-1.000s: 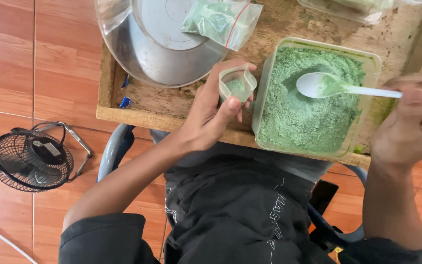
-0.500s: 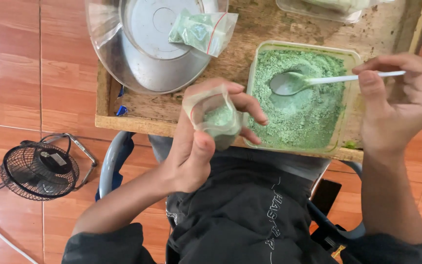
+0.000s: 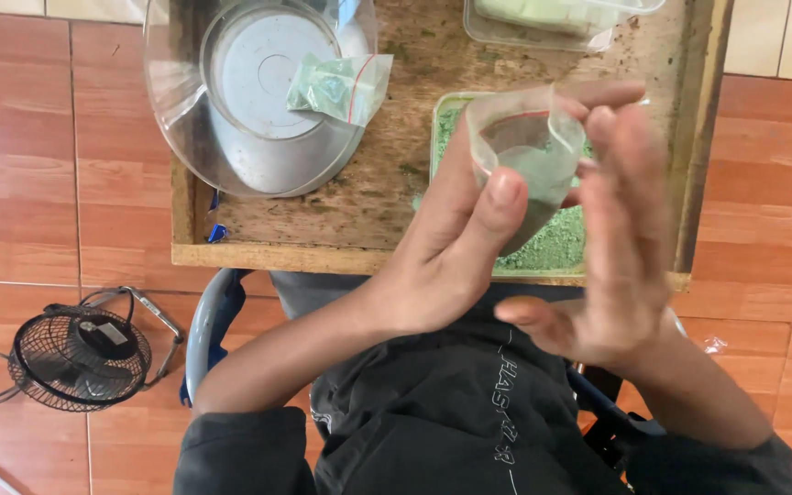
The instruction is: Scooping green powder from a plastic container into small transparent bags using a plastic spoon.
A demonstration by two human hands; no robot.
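1. Small clear plastic bag (image 3: pixel 526 156) with some green powder in it is up in the air, above the near edge of the wooden table (image 3: pixel 396 197), right over the tub of green powder (image 3: pixel 556 243).
2. Left hand (image 3: pixel 456 243) has it pinched, thumb on the front, fingers curled round behind, mouth of the bag facing up.
3. Right hand (image 3: pixel 621 238) is spread flat and blurry, fingers straight, just beside the bag. It isn't gripping anything, and I can't tell if it's actually touching the bag.
4. Further back on the table there's a clear bowl (image 3: pixel 176 101) on a round grey scale (image 3: pixel 268 82), with another little filled bag (image 3: pixel 341 87) lying on it.
5. Small black fan (image 3: pixel 80 357) sits on the red tile floor to the left.
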